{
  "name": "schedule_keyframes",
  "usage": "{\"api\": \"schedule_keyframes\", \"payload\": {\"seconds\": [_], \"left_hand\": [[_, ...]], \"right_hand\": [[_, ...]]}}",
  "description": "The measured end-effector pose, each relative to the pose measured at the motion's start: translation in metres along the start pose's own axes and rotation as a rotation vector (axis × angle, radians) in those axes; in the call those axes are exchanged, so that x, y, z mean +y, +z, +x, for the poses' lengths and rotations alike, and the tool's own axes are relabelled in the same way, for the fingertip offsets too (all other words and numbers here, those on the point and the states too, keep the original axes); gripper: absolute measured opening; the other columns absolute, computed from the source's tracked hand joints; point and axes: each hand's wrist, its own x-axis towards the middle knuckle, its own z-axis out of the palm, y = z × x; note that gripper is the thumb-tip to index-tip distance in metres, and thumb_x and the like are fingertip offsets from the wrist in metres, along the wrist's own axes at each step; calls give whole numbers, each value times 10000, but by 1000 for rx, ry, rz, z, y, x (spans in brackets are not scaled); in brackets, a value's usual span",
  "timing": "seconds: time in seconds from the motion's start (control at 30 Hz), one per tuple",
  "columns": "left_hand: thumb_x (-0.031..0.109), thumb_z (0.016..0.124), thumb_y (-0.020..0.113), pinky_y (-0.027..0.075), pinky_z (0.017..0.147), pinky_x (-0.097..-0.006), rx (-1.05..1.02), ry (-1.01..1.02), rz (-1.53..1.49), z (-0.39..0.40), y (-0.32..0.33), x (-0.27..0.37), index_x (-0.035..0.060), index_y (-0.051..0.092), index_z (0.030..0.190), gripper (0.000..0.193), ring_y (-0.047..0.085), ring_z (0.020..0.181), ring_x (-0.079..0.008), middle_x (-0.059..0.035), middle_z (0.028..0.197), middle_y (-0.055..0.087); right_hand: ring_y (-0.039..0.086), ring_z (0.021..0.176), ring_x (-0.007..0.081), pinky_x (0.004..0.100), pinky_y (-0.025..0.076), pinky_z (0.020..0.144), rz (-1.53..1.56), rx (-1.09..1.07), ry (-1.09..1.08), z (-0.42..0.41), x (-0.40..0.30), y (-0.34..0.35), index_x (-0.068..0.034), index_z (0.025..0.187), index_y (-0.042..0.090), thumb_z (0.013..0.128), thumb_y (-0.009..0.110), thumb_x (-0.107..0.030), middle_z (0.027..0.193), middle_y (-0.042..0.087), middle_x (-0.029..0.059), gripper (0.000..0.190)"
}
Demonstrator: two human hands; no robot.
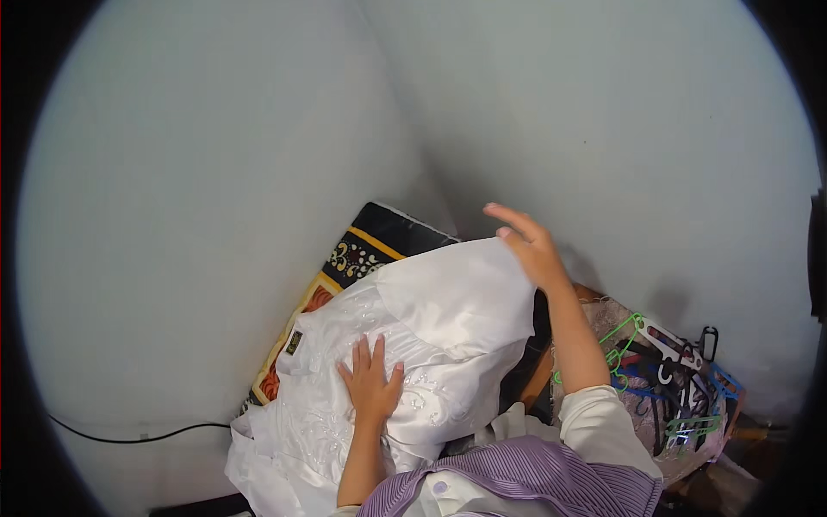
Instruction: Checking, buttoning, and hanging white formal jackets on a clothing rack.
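A white satin garment (pixel 452 297) with glossy embroidery and a small dark label at its collar lies spread out before me. My left hand (pixel 373 384) rests flat on its embroidered front, fingers apart. At the far right edge of the puffed sleeve, my right hand (pixel 530 249) is raised with the index finger stretched out and the thumb near the fabric. Whether the right hand pinches the cloth there cannot be made out. Beneath the garment is a patterned fabric pad (pixel 352 255) in black, yellow and orange.
Two pale walls (pixel 194 194) meet in a corner behind the pad. On the right, plastic clothes hangers (pixel 678 375) in several colours lie heaped on a lace-covered surface (pixel 588 316). A black cable (pixel 139 441) runs along the left wall towards the garment.
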Motion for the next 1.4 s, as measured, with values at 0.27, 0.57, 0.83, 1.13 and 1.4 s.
{"api": "schedule_keyframes", "payload": {"seconds": [0.27, 0.57, 0.83, 1.13, 1.4], "left_hand": [[422, 834, 524, 21, 1075, -606, 33, 39, -31, 0, 3, -2, 151, 402, 1382, 624, 242, 1372, -322, -177, 1462, 302], [448, 850, 500, 51, 1070, -610, 69, 70, -47, -5, 8, -5, 156, 402, 1382, 614, 253, 1368, -318, -172, 1467, 296], [449, 879, 461, 28, 1083, -587, 78, 70, -88, -6, 7, -12, 162, 408, 1384, 582, 247, 1371, -309, -148, 1481, 282], [413, 932, 415, 72, 996, -717, 60, -118, 247, 5, -1, 10, 196, 416, 1377, 496, 232, 1378, -322, -135, 1475, 297], [405, 920, 398, 80, 1066, -614, -90, 387, 32, -3, 27, 58, 162, 344, 1419, 557, 219, 1377, -347, -166, 1483, 261]], "right_hand": [[332, 1335, 184, 575, 116, 1081, -1156, -501, -326, 26, 59, 78, -241, 1339, 462, 932, 409, -417, 1417, 414, 22, 446], [242, 1383, 212, 566, 129, 1093, -794, -1044, -510, -38, 29, 99, -295, 1378, 409, 903, 432, -532, 1465, 342, 36, 531], [200, 1384, 343, 602, 136, 1062, -784, 118, 289, -16, 31, 18, -124, 1408, 349, 933, 385, -462, 1495, 234, 160, 584], [310, 1330, 348, 542, 153, 1068, -535, 15, -204, -183, 8, 151, -144, 1341, 473, 875, 493, -314, 1442, 353, 155, 496], [344, 1325, 293, 509, 146, 1077, -447, 7, -215, -213, 49, 140, -185, 1322, 504, 894, 445, -344, 1418, 397, 122, 460]]}}
